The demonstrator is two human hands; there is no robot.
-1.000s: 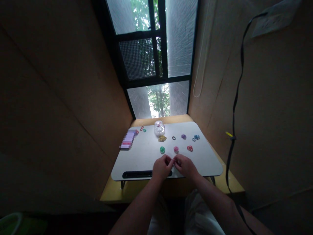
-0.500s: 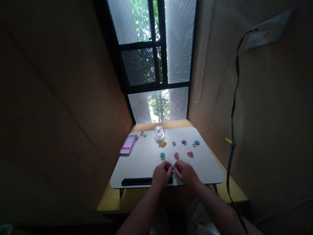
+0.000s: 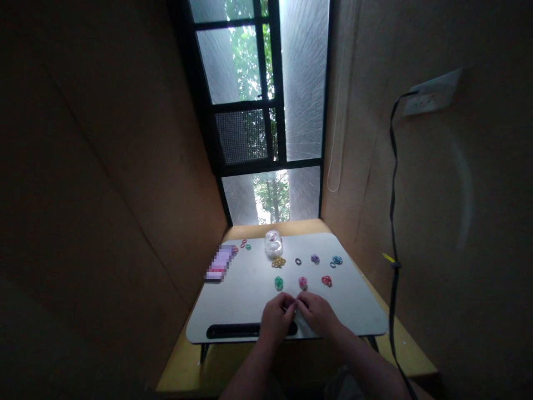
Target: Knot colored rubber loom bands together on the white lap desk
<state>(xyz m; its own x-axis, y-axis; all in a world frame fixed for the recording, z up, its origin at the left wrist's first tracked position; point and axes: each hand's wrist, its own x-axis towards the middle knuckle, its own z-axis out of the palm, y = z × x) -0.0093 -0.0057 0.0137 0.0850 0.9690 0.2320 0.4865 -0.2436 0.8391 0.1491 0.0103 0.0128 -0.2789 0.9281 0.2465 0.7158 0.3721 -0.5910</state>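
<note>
My left hand [image 3: 276, 318] and my right hand [image 3: 317, 313] meet fingertip to fingertip above the front of the white lap table [image 3: 233, 294]. Both are closed in a pinch, and whatever lies between the fingertips is too small to make out. Just beyond them are a green bunch of bands [image 3: 278, 283], a pink bunch [image 3: 302, 283] and a red bunch [image 3: 327, 281]. Farther back sit a yellow bunch [image 3: 278, 262], a dark ring [image 3: 298, 261], a purple bunch [image 3: 315, 259] and a blue bunch [image 3: 337, 260].
A clear container [image 3: 273, 244] stands at the back middle. On the left lies a phone [image 3: 220, 263] with a blurred screen, near small red and green bands [image 3: 248, 247]. A black slot [image 3: 233, 331] runs along the front edge. A cable [image 3: 392, 222] hangs at the right.
The view has tilted upward, so the table and hands appear lower. My fingertips are closer together, and the small greenish thing seen between them is now hidden.
</note>
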